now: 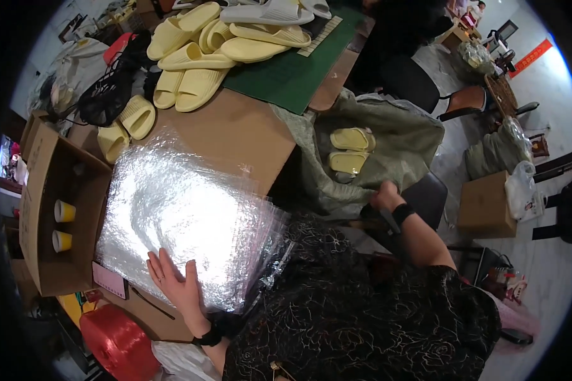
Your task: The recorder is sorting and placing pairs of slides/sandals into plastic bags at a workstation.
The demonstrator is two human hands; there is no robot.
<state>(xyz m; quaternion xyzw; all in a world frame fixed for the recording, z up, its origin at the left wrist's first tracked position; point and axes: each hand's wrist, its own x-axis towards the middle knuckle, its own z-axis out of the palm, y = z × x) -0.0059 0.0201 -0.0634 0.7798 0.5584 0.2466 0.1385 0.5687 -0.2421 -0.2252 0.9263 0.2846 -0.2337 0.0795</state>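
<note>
My left hand (177, 286) lies flat, fingers apart, on the near edge of a thick stack of shiny clear plastic bags (178, 216) on the table. Nothing is held in it. At the right, my right hand (386, 195) is closed on the near rim of a grey-green woven sack (403, 149). That sack gapes beside the table, and inside it a pair of yellow slippers (349, 152) shows, apparently in clear wrapping. What lies deeper in the sack is hidden.
Yellow and grey slippers (197, 57) are heaped at the table's far side, partly on a green board (286, 79). Left stands an open cardboard box (41, 209) with two paper cups (63, 211). A red twine roll (117, 343) sits near left; a chair (426, 197) stands beside the sack.
</note>
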